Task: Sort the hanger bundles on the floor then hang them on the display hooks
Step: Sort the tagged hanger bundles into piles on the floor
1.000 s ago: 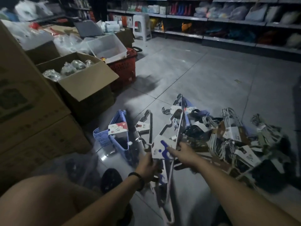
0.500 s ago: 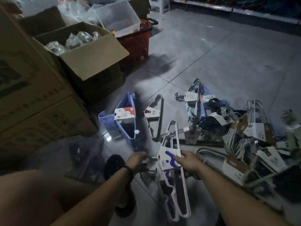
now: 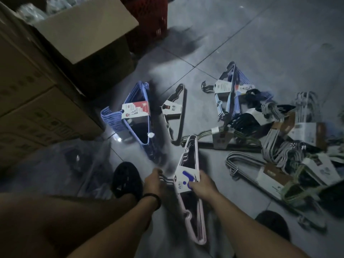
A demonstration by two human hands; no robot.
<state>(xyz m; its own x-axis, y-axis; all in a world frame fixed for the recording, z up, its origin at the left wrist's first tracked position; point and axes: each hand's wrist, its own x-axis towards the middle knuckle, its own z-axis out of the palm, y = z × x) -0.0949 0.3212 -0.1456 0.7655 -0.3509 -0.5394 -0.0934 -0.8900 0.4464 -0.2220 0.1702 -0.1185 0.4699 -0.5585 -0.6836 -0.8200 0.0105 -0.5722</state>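
Holding one pink hanger bundle point(image 3: 184, 175) in both hands, just nearer than the blue hanger bundle point(image 3: 137, 120) and a little to its right, long edge pointing away. Clamped by the right hand point(image 3: 202, 185), fingers wrapped round the white card sleeve with the thumb on its printed face. Pinched at the cluster of hook ends by the left hand point(image 3: 153, 181), fingers curled over them. Cannot tell whether resting on the floor point(image 3: 242, 43) or lifted.

Judged as mid-sort. Set apart so far: only the blue hanger bundle and, just right of it, a slim grey bundle point(image 3: 176, 112). Well to the right of the blue hanger bundle, a tangled heap of bundles point(image 3: 279, 131) not yet separated, several kinds overlapping. No display hooks in view; nothing visibly hung, so most of the job apparently left.

Left of the blue hanger bundle, stacked cardboard boxes point(image 3: 37, 90); beyond it, a red basket point(image 3: 149, 21); nearer than it, a clear plastic bag point(image 3: 89, 164) and a black shoe point(image 3: 126, 179).

Likely snags: hooks interlocked in the heap, and little free tile between heap and blue hanger bundle.
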